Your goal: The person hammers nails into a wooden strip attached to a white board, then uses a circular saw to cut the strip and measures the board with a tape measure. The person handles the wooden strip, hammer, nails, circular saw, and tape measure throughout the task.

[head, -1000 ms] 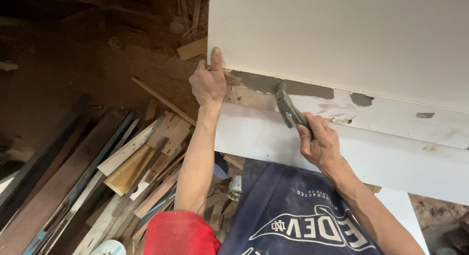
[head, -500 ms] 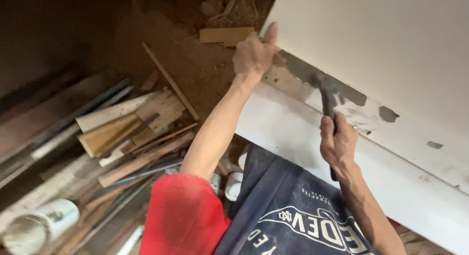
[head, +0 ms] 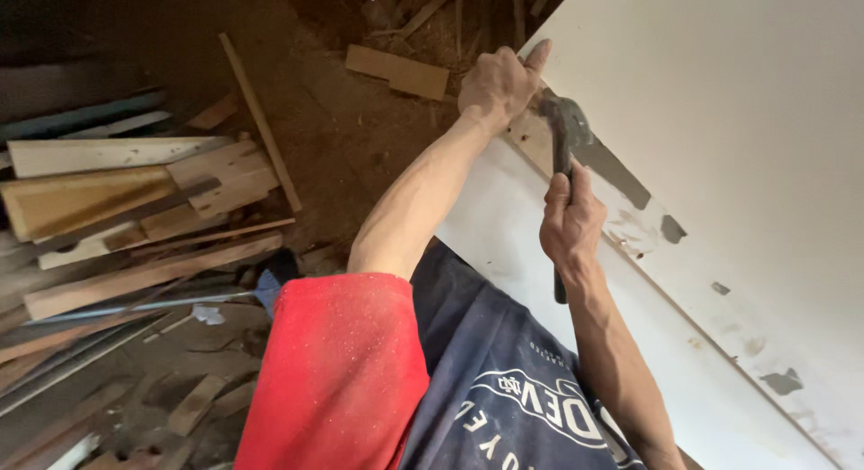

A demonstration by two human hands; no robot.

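Observation:
My right hand (head: 571, 220) grips the handle of a dark metal hammer (head: 563, 133), whose head sits at the joint between two white boards. My left hand (head: 498, 81) rests closed against the corner of the upper white panel (head: 720, 83), one finger stretched along its edge, just left of the hammer head. Whether it pinches a nail is hidden. The lower white board (head: 513, 245) runs under both hands, with grey patches of bare material along the seam.
Wooden planks and offcuts (head: 135, 200) lie piled on the dirt floor at the left. A thin stick (head: 261, 119) and a small block (head: 398, 71) lie further back. A blue-ended rod (head: 153, 301) lies near my red sleeve.
The view has swung and closed in, so the panel now runs diagonally. My right hand has turned the hammer more upright, with its head close to my left hand.

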